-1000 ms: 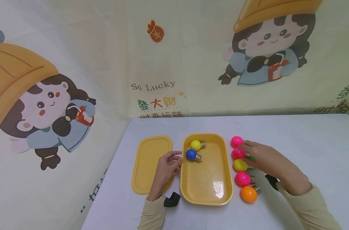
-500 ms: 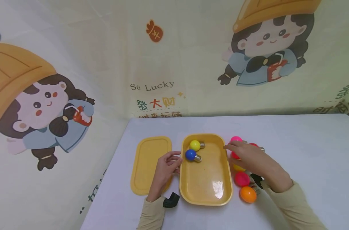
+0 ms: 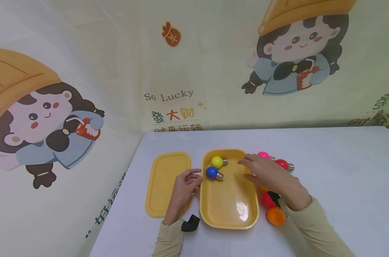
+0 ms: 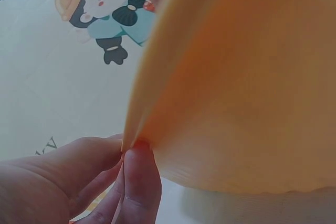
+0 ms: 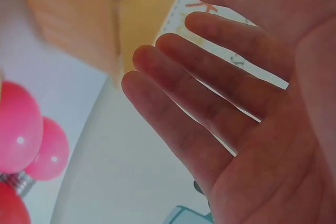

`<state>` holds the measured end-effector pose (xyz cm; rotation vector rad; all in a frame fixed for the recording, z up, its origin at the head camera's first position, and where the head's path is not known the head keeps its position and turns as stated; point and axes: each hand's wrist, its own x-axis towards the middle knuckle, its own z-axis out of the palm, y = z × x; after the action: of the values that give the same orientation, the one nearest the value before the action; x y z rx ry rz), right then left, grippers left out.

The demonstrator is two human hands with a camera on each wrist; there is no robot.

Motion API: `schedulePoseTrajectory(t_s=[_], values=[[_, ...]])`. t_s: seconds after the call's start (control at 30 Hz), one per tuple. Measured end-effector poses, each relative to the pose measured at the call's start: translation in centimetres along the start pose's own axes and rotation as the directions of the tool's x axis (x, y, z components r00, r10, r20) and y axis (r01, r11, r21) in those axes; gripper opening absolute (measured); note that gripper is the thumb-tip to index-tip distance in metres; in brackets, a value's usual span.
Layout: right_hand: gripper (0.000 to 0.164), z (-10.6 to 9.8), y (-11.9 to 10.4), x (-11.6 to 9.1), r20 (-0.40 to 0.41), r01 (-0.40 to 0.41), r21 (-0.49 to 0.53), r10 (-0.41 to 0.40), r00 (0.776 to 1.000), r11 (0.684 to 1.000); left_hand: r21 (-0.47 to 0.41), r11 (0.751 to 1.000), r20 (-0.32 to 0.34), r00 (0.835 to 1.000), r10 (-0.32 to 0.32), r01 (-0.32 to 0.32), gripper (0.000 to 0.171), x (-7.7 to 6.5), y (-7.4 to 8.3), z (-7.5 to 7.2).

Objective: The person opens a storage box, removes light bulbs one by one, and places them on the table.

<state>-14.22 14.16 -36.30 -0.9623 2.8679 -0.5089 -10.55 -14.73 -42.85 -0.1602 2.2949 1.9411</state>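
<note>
My left hand (image 3: 186, 184) is at the left side of the yellow tray (image 3: 229, 223), and its thumb and fingers pinch the rim, as the left wrist view shows close up. Inside the tray lie a yellow light bulb (image 3: 217, 162) and a blue light bulb (image 3: 212, 172). Over the tray's right rim hovers my right hand (image 3: 271, 175), its fingers spread; its palm is bare in the right wrist view. A pink bulb (image 3: 264, 155), a red bulb (image 3: 281, 164) and an orange bulb (image 3: 276, 216) lie right of the tray; others there are partly hidden by the hand and sleeve.
A flat yellow lid (image 3: 165, 178) lies left of the tray, partly behind the left hand. The table (image 3: 335, 150) is white, and a cloth printed with cartoon figures (image 3: 226, 107) hangs behind and to the left.
My right hand has moved left from among the bulbs to above the tray's right side. The red bulb, hidden one second ago, now shows. My left hand has stayed at the tray.
</note>
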Motion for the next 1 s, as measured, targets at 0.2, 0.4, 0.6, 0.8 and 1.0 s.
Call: schedulePoseTrajectory(t_s=[0.2,0.4,0.6,0.8,1.0], values=[[0.042,0.6,-0.6,0.8,-0.029,0.064,-0.004,-0.064,0.997,0.998,0.002,1.000,0.005,1.000,0.007,-0.007,0.038,0.0,0.1,0.0],[0.045,1.0,-1.5,1.9,-0.004,0.080,0.021,-0.080,0.997,0.997,0.001,1.000,0.009,1.000,0.004,-0.004,0.038,0.0,0.1,0.0],[0.048,0.8,-2.5,3.2,0.024,0.066,0.057,-0.067,0.997,0.996,-0.009,1.000,0.013,1.000,0.009,-0.009,0.039,0.2,-0.1,-0.1],[0.048,0.9,-3.3,4.6,0.063,0.066,0.085,-0.072,0.995,0.994,-0.023,1.000,0.016,1.000,-0.003,0.004,0.039,0.2,0.1,-0.2],[0.043,1.5,-3.6,5.5,0.076,0.094,0.099,-0.102,0.992,0.991,-0.037,0.999,0.024,1.000,-0.006,0.007,0.039,0.3,0.1,-0.2]])
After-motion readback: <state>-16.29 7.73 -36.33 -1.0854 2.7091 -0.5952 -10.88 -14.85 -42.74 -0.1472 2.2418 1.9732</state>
